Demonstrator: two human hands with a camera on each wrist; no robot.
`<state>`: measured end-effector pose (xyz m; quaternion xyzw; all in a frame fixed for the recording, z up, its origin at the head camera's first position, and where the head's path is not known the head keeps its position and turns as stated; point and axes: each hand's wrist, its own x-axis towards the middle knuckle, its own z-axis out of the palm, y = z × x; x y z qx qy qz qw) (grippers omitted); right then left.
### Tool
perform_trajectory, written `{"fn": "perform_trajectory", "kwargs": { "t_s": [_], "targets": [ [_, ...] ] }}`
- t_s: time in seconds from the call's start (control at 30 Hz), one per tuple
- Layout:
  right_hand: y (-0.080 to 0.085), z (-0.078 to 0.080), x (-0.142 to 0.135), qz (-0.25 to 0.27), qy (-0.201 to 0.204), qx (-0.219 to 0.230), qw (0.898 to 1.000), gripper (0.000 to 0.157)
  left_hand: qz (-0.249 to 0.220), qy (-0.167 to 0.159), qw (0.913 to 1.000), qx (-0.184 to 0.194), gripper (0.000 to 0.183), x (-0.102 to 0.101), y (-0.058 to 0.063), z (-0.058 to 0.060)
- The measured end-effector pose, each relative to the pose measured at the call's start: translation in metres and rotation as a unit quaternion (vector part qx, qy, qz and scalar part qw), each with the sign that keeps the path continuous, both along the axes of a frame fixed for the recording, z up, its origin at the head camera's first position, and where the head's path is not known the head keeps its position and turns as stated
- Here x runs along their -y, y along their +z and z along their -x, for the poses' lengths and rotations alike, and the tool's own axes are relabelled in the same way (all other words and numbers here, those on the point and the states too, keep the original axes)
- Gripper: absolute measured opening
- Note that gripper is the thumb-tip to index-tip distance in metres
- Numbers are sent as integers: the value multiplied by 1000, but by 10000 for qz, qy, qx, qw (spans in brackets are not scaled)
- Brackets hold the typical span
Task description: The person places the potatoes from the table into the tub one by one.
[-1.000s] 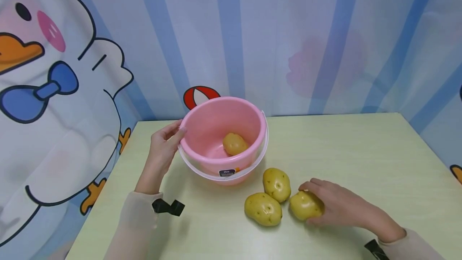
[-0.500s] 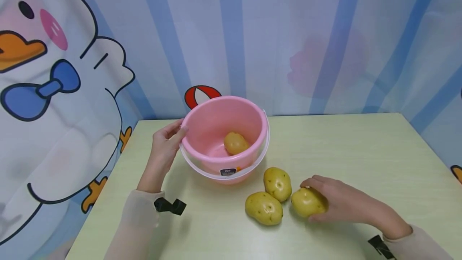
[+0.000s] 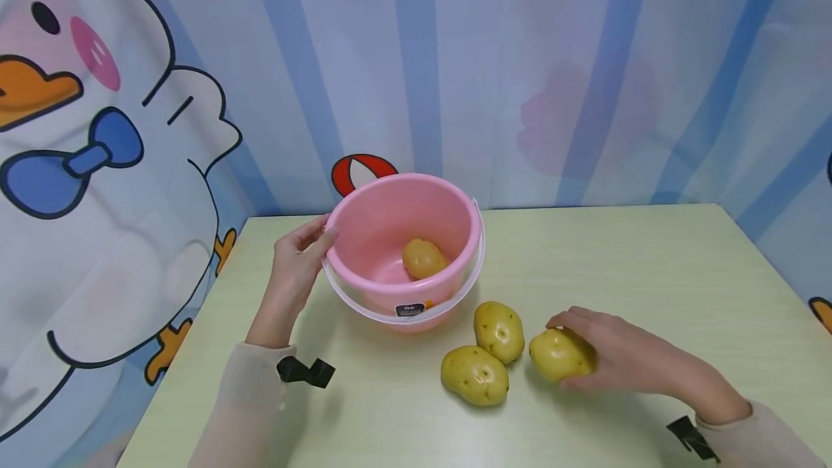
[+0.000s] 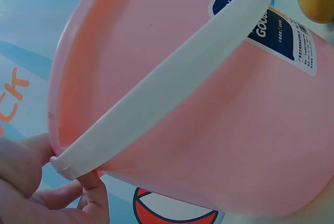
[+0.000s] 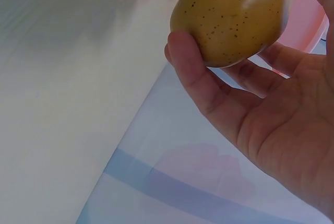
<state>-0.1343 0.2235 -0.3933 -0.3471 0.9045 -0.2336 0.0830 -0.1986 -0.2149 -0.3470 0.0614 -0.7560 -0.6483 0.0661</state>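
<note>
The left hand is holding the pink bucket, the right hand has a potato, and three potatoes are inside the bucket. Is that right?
Not three: the head view shows just one potato inside the pink bucket. The rest is right: the left hand holds the bucket, and the right hand has another potato.

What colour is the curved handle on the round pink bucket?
The curved handle is white, showing best in the left wrist view.

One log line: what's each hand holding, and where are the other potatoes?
left hand: holds pink bucket by rim | right hand: grips one potato | inside bucket: another potato | on table: front potato, rear potato
</note>
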Motion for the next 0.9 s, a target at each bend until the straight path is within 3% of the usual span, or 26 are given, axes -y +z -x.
{"fn": "perform_trajectory", "kwargs": {
  "t_s": [0.9],
  "targets": [
    [25, 9, 2, 49, 57, -252, 9997, 57, 27, 24, 10000, -52, 48, 1, -2, 1]
  ]
}}
